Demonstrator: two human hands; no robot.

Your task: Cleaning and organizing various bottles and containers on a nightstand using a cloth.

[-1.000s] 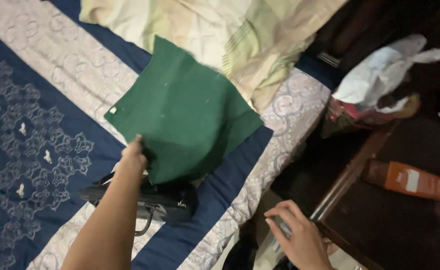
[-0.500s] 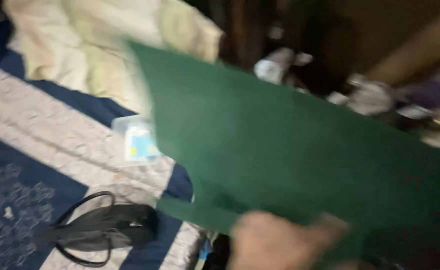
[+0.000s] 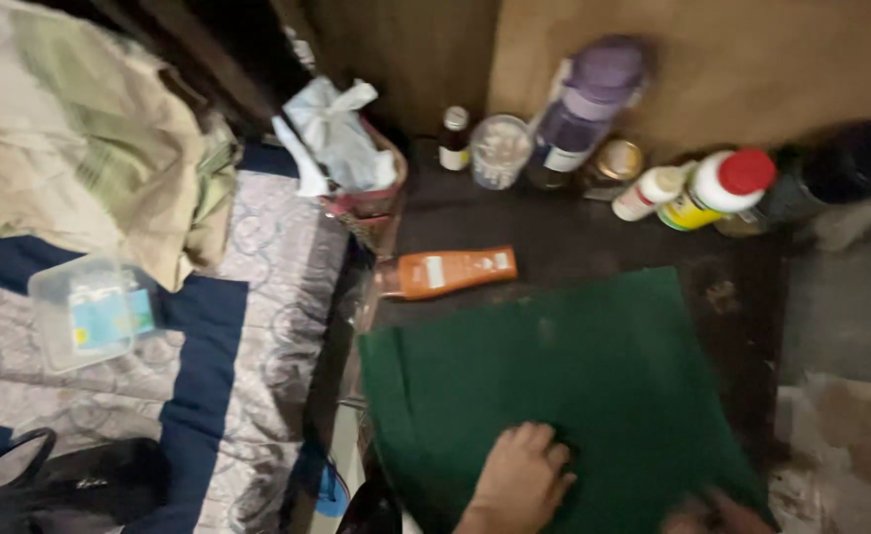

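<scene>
A dark green felt sheet (image 3: 564, 396) lies flat on a dark wooden side table (image 3: 554, 232). My left hand (image 3: 519, 480) rests on the sheet's near edge with its fingers curled on the fabric. Only a blurred sliver of my right hand (image 3: 712, 516) shows at the bottom edge, at the sheet's near right corner. Its fingers are hidden.
An orange tube (image 3: 450, 272) lies just beyond the sheet. Bottles and jars, one with a purple cap (image 3: 589, 104) and one with a red cap (image 3: 722, 188), line the wall. On the bed at left are a clear plastic box (image 3: 89, 311), a black bag (image 3: 69, 485) and a crumpled blanket (image 3: 89, 138).
The green sheet was lifted off the bed, swung right and now lies on the side table. My view turned from the bed to the table. My left hand stayed on the sheet.
</scene>
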